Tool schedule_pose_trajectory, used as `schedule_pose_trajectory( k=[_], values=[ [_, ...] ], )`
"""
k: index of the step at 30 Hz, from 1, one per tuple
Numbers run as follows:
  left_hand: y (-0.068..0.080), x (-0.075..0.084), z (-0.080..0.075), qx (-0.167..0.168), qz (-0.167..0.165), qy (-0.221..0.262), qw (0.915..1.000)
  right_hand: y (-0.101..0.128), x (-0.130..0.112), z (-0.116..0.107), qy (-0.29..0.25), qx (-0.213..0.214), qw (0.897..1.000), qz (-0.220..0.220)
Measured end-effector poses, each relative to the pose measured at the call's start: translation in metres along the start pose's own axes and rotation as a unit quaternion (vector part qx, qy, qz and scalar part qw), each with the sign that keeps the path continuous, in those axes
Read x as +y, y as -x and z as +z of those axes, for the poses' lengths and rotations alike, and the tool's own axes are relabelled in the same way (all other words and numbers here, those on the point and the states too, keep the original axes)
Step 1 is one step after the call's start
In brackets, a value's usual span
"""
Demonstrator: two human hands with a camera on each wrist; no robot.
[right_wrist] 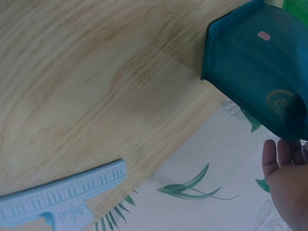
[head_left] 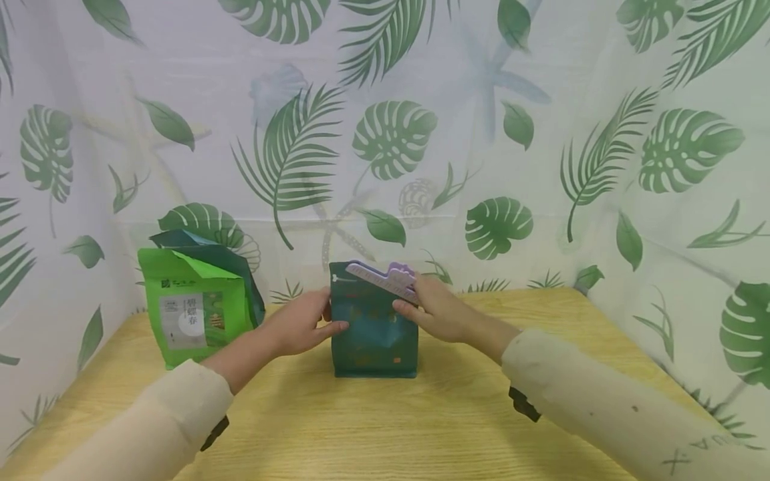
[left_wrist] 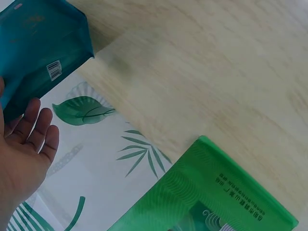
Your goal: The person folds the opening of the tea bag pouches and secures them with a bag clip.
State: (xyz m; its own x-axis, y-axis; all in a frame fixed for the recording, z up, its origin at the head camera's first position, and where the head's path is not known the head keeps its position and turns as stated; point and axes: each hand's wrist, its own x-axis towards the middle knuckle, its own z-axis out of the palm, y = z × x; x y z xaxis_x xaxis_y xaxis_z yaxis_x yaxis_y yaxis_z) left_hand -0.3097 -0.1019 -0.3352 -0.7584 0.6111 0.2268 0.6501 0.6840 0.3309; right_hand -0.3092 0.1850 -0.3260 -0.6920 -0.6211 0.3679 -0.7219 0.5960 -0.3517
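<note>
Teal pouch stands upright near the middle of the wooden tabletop, its flat base resting on the wood and its top edge turned toward the leaf-print backdrop. The left hand lies against the pouch's left side, thumb laid across the front face and fingers reaching behind; its grip is loose, with the fingers nearly straight, so the hand appears to steady the pouch rather than clasp it. In the left wrist view these fingers are extended just beside the pouch's back panel, which carries a small barcode label. The right hand pinches a purple clip at the pouch's upper right corner, and the clip slants across the top edge, probably so that its jaws span the mouth of the pouch. A pale bar with ruler-like markings at the lower left of the right wrist view is probably this clip; whether its jaws already bite the pouch cannot be told. A green bag stands at the left rear of the tabletop, well apart from both hands, with its top standing open.
</note>
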Motion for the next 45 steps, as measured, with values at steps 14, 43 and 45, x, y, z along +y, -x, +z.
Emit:
schedule_pose_trajectory(
  k=[14, 43, 45],
  values=[
    [0.003, -0.008, 0.021, -0.017, -0.012, 0.027, 0.9994, 0.011, 0.009, 0.006, -0.015, -0.003, 0.998, 0.062],
    [0.030, -0.018, 0.054, -0.014, -0.061, 0.088, 0.9941, 0.049, 0.027, 0.050, 0.038, -0.073, 0.996, 0.029],
    [0.030, -0.019, 0.056, -0.012, -0.055, 0.090, 0.9943, 0.054, 0.027, 0.054, 0.059, -0.071, 0.995, 0.029]
  ],
)
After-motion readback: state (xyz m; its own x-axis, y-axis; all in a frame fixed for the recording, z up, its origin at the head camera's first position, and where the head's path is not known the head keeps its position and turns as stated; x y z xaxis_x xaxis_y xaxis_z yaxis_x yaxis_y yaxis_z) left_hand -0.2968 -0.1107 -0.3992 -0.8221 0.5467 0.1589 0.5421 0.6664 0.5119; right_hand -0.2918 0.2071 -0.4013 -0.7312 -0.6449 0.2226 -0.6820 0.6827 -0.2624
